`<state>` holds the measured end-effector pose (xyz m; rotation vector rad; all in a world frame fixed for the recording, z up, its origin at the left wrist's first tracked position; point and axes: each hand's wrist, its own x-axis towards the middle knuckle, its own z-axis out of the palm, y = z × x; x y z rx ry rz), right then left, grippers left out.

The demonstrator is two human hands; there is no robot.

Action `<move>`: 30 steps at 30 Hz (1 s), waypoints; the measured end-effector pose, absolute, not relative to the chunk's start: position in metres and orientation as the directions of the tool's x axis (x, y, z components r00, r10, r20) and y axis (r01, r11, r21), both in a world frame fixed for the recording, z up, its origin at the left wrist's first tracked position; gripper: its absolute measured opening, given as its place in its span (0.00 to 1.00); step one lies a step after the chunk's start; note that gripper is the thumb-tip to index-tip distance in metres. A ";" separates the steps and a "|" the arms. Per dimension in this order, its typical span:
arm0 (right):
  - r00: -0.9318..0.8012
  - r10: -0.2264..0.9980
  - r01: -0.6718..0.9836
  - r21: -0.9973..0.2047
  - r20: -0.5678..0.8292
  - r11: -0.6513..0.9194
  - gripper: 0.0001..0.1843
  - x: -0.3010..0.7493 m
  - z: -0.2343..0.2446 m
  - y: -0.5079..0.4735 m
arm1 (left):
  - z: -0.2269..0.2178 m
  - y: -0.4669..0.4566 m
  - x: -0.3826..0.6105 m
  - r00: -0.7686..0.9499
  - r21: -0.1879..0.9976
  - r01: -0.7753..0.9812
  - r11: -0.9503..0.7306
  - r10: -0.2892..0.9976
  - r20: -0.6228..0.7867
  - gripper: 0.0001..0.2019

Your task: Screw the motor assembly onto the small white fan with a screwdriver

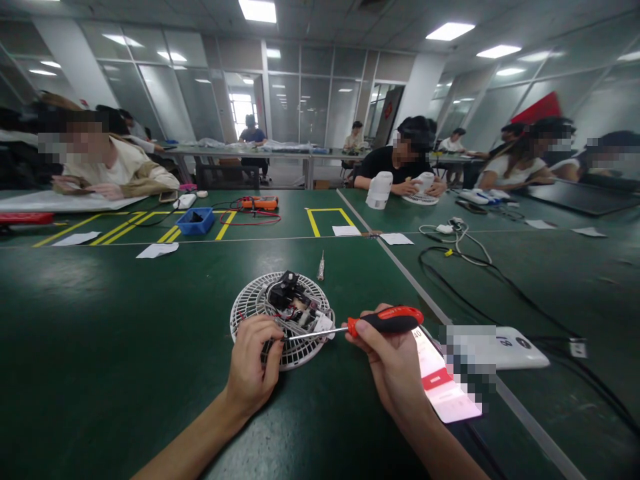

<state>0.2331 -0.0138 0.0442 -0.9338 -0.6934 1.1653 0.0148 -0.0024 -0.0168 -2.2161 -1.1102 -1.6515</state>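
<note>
A round white fan grille (250, 303) lies flat on the green table, with a black motor and wired parts (295, 303) on top of it. My left hand (255, 363) is closed on the grille's near edge, fingers pinched by the screwdriver's tip. My right hand (390, 353) grips a red and black screwdriver (387, 321) held level, its shaft pointing left into the parts. A small loose screwdriver bit (321, 267) lies just behind the grille.
A white casing (515, 347) and a red and white card (443, 387) lie to my right, with black cables (500, 280) beyond. A blue tray (195, 221), paper slips and an orange meter (260, 203) sit further back. Other people work at tables across.
</note>
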 end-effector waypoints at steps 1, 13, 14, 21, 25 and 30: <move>0.274 0.962 -0.441 -0.889 -0.003 0.123 0.27 0.233 0.044 -0.014 | -0.017 -0.003 0.015 0.123 0.282 0.640 -0.715 0.458 0.880 0.10; 0.277 0.961 -0.466 -0.871 0.023 0.155 0.23 0.237 0.047 -0.014 | -0.020 -0.003 0.014 0.127 0.292 0.648 -0.703 0.478 0.869 0.10; 0.279 0.960 -0.464 -0.871 0.026 0.158 0.23 0.237 0.047 -0.014 | -0.020 -0.003 0.014 0.127 0.290 0.649 -0.703 0.476 0.870 0.10; 0.244 0.967 -0.435 -0.884 0.069 0.173 0.23 0.238 0.048 -0.015 | -0.020 -0.005 0.013 0.133 0.284 0.659 -0.696 0.480 0.867 0.11; 0.235 0.968 -0.422 -0.888 0.086 0.181 0.24 0.239 0.049 -0.015 | -0.018 -0.005 0.012 0.145 0.262 0.662 -0.702 0.463 0.874 0.11; 0.272 0.960 -0.422 -0.887 0.071 0.186 0.24 0.243 0.050 -0.010 | -0.017 -0.006 0.011 0.211 0.181 0.629 -0.756 0.390 0.897 0.11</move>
